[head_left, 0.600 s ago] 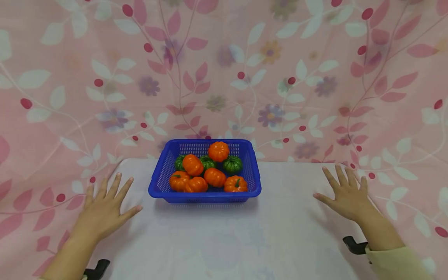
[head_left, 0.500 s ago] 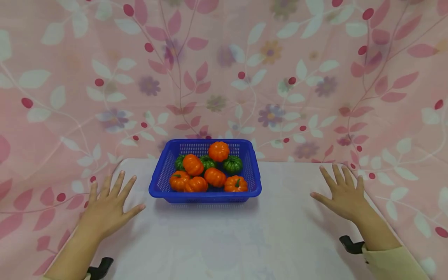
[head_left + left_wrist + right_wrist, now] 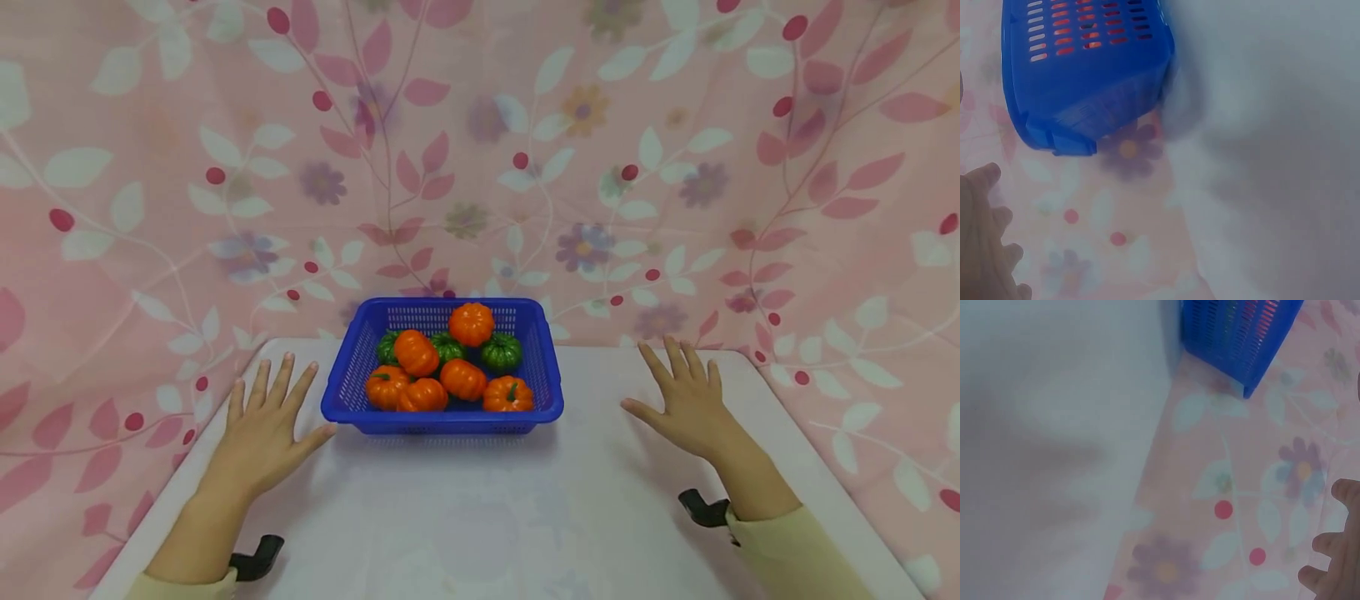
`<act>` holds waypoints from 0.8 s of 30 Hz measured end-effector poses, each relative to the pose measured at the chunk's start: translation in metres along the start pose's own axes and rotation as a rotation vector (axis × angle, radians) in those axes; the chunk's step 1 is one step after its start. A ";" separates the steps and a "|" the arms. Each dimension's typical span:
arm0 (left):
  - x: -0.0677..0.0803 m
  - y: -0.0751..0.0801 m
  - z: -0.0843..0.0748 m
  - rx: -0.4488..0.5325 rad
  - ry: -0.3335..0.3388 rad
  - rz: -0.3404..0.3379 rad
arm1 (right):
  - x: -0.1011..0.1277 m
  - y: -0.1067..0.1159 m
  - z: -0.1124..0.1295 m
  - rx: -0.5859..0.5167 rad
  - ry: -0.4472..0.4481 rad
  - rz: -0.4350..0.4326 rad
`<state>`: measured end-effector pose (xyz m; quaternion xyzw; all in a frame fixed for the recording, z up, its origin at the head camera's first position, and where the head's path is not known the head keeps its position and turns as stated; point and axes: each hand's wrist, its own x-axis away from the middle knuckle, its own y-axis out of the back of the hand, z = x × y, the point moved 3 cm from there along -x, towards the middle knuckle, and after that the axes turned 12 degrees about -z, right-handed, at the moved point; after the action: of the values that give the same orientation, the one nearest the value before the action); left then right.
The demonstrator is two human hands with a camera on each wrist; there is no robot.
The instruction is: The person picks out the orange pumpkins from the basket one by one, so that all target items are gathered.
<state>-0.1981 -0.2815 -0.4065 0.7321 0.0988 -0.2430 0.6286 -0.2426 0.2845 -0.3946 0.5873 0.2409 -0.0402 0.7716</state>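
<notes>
A blue plastic basket (image 3: 442, 427) stands at the back of the table, with orange pumpkins (image 3: 463, 380) and green pumpkins (image 3: 501, 353) piled inside. My left hand (image 3: 258, 442) is spread over the table to the left of the basket, its thumb tip close to the basket's front left corner. On the other side, my right hand (image 3: 690, 408) hovers with fingers spread, a wider gap from the basket. Both hands hold nothing. In the left wrist view the basket's side (image 3: 1091, 75) appears with fingertips at the lower left; the right wrist view shows the basket (image 3: 1235, 337) at the top.
A white table (image 3: 465, 517) lies under the hands and basket. Behind it hangs a pink floral cloth (image 3: 480, 167), close to the basket's back. Black wrist mounts (image 3: 257, 558) stick out below both hands.
Both hands have moved inward and forward, nearer to the basket, with fingers still spread. The basket and pumpkins stay in place.
</notes>
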 end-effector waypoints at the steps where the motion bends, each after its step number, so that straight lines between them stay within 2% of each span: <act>1: -0.002 -0.002 -0.001 0.016 -0.001 -0.006 | -0.002 -0.002 0.003 -0.009 0.004 0.003; 6: -0.010 -0.011 -0.003 0.102 -0.001 -0.026 | -0.013 -0.009 0.018 -0.055 0.018 0.024; 11: -0.018 -0.020 -0.003 0.228 0.022 -0.034 | -0.028 -0.017 0.032 -0.107 0.075 -0.021; 19: -0.029 -0.031 -0.004 0.518 0.124 0.002 | -0.045 -0.031 0.052 -0.194 0.128 -0.041; 24: -0.031 -0.034 -0.004 0.583 0.161 -0.022 | -0.054 -0.031 0.065 -0.292 0.091 -0.043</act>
<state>-0.2390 -0.2663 -0.4208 0.8974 0.0825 -0.2093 0.3795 -0.2802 0.2030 -0.3868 0.4646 0.2915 0.0054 0.8361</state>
